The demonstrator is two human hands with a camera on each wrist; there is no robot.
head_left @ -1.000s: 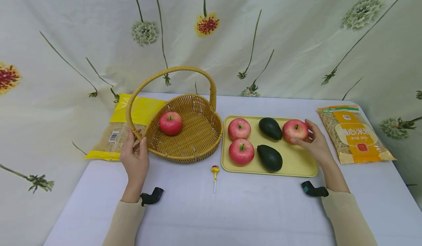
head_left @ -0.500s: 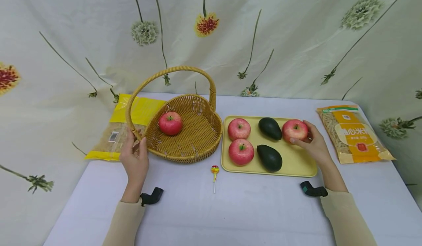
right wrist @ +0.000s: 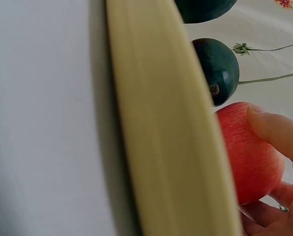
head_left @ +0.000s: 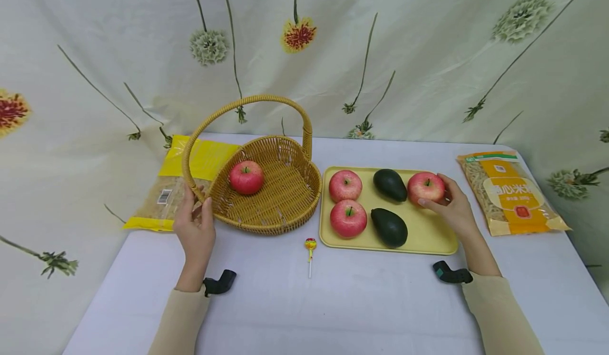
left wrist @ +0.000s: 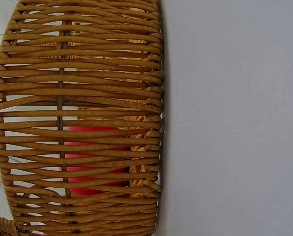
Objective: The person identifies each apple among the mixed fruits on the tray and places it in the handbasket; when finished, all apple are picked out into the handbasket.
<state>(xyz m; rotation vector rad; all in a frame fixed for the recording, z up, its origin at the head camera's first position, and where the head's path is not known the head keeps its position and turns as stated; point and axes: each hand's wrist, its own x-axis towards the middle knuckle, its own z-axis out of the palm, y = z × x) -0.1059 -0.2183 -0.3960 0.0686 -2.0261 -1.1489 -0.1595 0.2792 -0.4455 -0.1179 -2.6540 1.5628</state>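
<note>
My left hand (head_left: 194, 233) grips the handle of a wicker basket (head_left: 276, 207) at its lower left end. One red apple (head_left: 246, 177) lies inside the basket; in the left wrist view that apple (left wrist: 95, 162) shows red through the weave. Over the yellow tray (head_left: 428, 233), my right hand (head_left: 454, 207) holds another red apple (head_left: 425, 187) at the tray's upper right. The right wrist view has the thumb (right wrist: 274, 129) on this apple (right wrist: 249, 152) and fingers beneath. Two more apples (head_left: 348, 218) and two avocados (head_left: 389, 228) lie on the tray.
A lollipop (head_left: 310, 246) lies on the white table in front of the basket and tray. A yellow bag (head_left: 162, 186) lies behind the basket's left side. An orange bag (head_left: 516, 196) lies right of the tray. A floral cloth (head_left: 333, 69) hangs behind.
My right hand has shifted very slightly left and closer around the apple. My left hand, the basket and the other things have stayed where they were.
</note>
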